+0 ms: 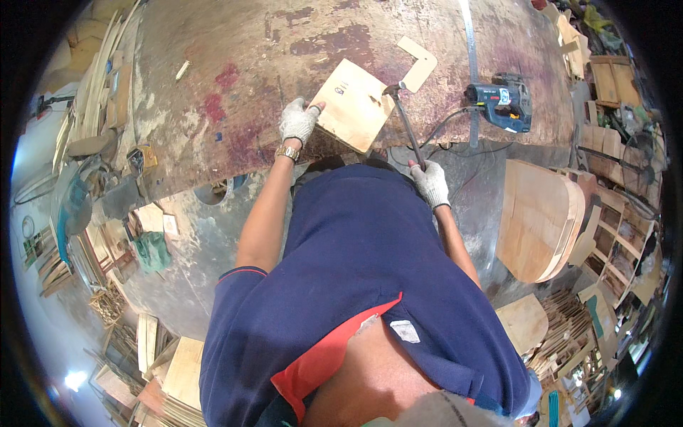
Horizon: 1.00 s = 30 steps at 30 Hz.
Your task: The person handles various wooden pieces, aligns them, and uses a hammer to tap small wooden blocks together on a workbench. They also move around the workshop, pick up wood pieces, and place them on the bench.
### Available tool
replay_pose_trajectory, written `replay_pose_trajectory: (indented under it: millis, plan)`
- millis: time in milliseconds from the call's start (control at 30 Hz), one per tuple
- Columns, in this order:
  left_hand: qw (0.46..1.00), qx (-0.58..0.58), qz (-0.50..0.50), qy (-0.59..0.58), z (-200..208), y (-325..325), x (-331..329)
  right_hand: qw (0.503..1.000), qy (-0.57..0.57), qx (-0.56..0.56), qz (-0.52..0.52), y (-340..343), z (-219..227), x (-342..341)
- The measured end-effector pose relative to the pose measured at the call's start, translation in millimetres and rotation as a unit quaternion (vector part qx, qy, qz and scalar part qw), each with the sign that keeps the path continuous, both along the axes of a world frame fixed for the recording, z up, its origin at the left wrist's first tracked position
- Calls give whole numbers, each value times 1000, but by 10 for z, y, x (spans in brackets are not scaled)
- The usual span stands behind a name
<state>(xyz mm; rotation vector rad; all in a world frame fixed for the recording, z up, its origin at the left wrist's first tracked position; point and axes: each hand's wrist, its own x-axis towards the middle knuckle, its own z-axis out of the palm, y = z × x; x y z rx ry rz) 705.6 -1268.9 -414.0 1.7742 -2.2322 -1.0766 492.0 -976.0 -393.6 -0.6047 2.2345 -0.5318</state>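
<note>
A pale wooden board (346, 107), roughly square, lies at the near edge of the worn workbench (242, 43). My left hand (299, 122), in a white knit glove, grips the board's left edge with the thumb on top. In my gloved right hand (430, 183) is the handle end of a hammer (407, 124) with a dark, slender shaft. Its head rests over or just above the board's right corner; I cannot tell if they touch. A dark mark shows on the board near that corner.
Right of the board lie an L-shaped pale piece (418, 65), a long metal ruler (469, 35) and a blue jigsaw (504, 103) with its cable. Curved wooden panels (537, 220) stand at the right. Wood strips (96, 78) and offcuts line the left side.
</note>
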Motion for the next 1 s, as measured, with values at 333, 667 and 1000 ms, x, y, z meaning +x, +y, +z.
replay_pose_trajectory:
  millis: [333, 667, 1000]
  plan:
    - [936, -317, -144, 55, 797, -153, 249, 991, 10, -134, -17, 55, 209, 121]
    - [895, -406, -182, 7, 718, 232, 468, 966, 70, -245, 49, -413, 593, 208]
    - [917, -385, -69, 82, 639, 200, 192, 976, 174, -125, 35, -687, 96, -49]
